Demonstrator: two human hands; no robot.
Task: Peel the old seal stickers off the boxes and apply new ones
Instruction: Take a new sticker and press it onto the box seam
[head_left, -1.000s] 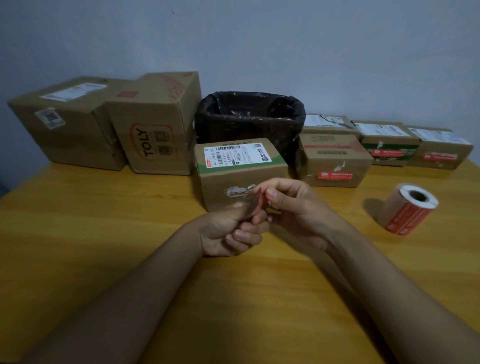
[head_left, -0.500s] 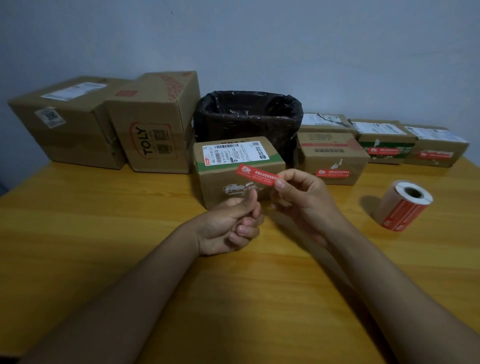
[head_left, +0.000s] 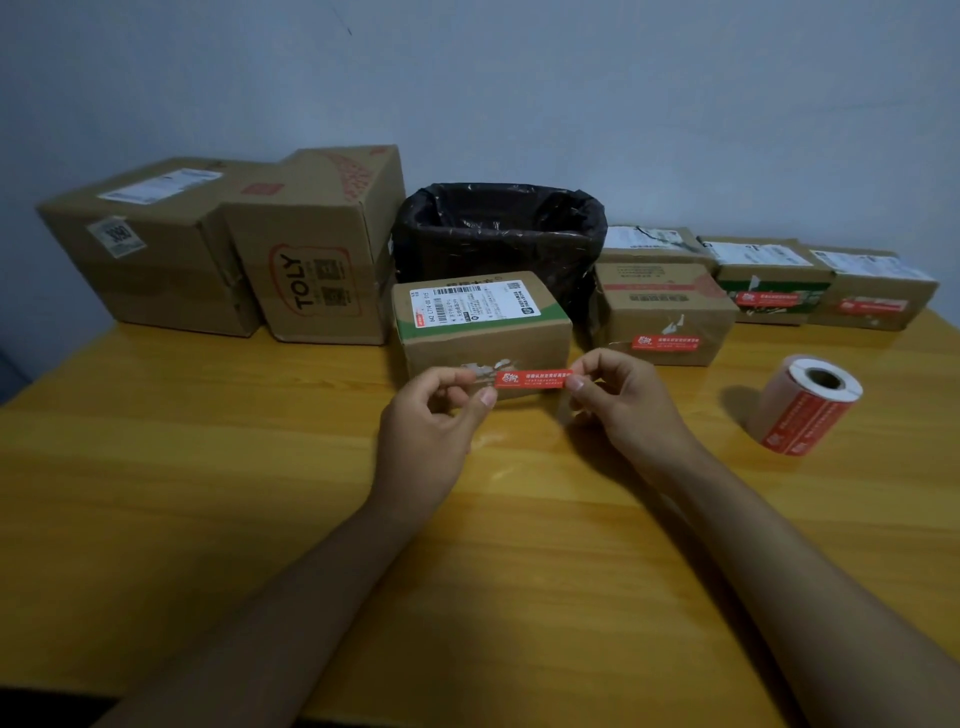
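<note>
Sticker is stretched flat between both hands: left hand pinches its 9 o'clock end, right hand its 3 o'clock end, right in front of the box. Roll sits off at 3 o'clock.

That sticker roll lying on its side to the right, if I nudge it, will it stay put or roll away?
The sticker roll lies on its curved side on the bare wooden table, so it will probably roll when pushed sideways. Its hollow core suggests it is fairly light and would move easily. Standing it on a flat end should keep it still.
</note>
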